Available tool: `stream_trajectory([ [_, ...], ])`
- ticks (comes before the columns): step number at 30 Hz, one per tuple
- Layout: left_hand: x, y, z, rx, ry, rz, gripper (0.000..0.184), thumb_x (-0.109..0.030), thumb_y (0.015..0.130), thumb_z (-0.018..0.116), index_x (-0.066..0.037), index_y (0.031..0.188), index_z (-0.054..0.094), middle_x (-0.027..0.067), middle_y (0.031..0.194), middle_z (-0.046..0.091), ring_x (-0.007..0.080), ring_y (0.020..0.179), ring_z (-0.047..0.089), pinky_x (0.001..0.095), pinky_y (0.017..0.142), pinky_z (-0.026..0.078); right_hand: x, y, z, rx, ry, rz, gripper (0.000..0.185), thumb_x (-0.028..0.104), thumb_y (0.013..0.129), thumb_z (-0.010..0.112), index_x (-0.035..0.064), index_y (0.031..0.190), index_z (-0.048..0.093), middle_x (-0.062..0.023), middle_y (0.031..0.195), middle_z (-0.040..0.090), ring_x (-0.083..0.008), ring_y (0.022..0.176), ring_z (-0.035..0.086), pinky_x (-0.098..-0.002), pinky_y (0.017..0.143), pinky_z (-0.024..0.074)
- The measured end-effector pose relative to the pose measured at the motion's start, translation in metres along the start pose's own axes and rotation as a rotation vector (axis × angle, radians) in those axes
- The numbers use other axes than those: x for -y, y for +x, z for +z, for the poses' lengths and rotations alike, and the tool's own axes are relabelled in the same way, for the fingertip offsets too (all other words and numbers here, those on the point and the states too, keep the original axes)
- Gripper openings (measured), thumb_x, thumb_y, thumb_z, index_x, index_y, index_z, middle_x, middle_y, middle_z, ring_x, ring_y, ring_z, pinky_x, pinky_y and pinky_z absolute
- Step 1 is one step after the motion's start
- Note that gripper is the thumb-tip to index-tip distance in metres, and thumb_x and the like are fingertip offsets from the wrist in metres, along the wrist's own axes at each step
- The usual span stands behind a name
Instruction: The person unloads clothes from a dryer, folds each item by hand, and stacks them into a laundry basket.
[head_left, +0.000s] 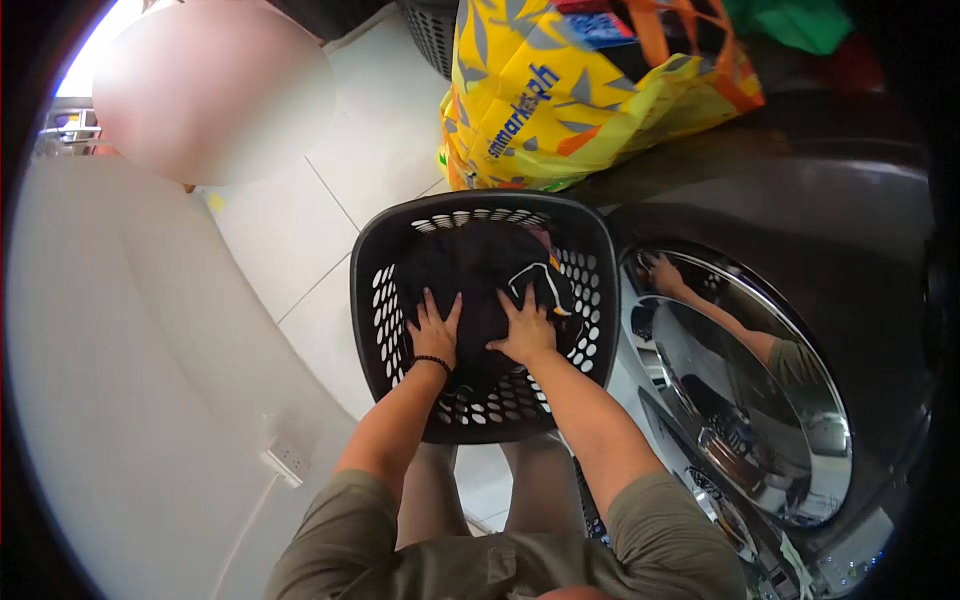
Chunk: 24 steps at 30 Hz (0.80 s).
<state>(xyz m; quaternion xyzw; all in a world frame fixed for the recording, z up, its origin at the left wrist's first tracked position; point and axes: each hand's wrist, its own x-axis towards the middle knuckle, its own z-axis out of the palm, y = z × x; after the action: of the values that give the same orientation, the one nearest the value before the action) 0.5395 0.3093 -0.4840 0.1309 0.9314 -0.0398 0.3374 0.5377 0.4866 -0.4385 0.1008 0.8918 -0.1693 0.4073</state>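
Dark clothes (465, 265) lie in a black laundry basket (484, 202) with perforated sides. My left hand (433, 332) rests on the clothes with its fingers spread, a dark beaded bracelet at the wrist. On the right part of the pile lies my right hand (525, 330), palm down, its fingers also apart. A white-edged dark garment (540, 280) shows just beyond the right fingertips. Neither hand visibly grips anything; the undersides of both palms are hidden.
Right of the basket is a dark front-load washing machine (870, 190) with a round glass door (740, 385). A yellow shopping bag (540, 90) stands beyond the basket. At left are a white wall (130, 330), a power outlet (286, 462) and floor tiles (300, 215).
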Motion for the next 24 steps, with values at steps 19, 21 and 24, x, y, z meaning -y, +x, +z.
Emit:
stream_trajectory([
  [19,0.074,-0.164,-0.045,0.143,-1.003,0.138,0.062,-0.031,0.081,0.071,0.000,0.130,0.049,0.0200,0.124,0.059,0.0289,0.119,0.055,0.0353,0.098,0.044,-0.028,-0.223,-0.124,-0.288,0.450,-0.388,0.056,0.039,0.082,0.068,0.0093,0.128,0.057,-0.0272,0.139,0.043,-0.0373,0.127,0.046,-0.0433,0.107,0.0360],
  [21,0.073,-0.212,-0.120,0.142,-0.902,0.186,0.063,-0.034,0.080,0.073,-0.002,0.130,0.051,0.0176,0.120,0.062,0.0292,0.112,0.060,0.0366,0.095,0.046,-0.012,-0.325,-0.231,-0.569,0.400,-0.460,0.050,0.034,0.083,0.068,0.0099,0.126,0.059,-0.0246,0.140,0.043,-0.0377,0.127,0.046,-0.0444,0.106,0.0360],
  [24,0.082,-0.241,-0.208,0.086,-0.948,0.347,0.061,-0.029,0.081,0.073,-0.002,0.131,0.050,0.0180,0.122,0.061,0.0270,0.108,0.062,0.0337,0.092,0.049,0.010,-0.493,-0.379,-1.332,-0.107,-0.526,0.039,0.020,0.073,0.072,0.0125,0.111,0.066,-0.0090,0.130,0.056,-0.0286,0.119,0.052,-0.0527,0.097,0.0373],
])
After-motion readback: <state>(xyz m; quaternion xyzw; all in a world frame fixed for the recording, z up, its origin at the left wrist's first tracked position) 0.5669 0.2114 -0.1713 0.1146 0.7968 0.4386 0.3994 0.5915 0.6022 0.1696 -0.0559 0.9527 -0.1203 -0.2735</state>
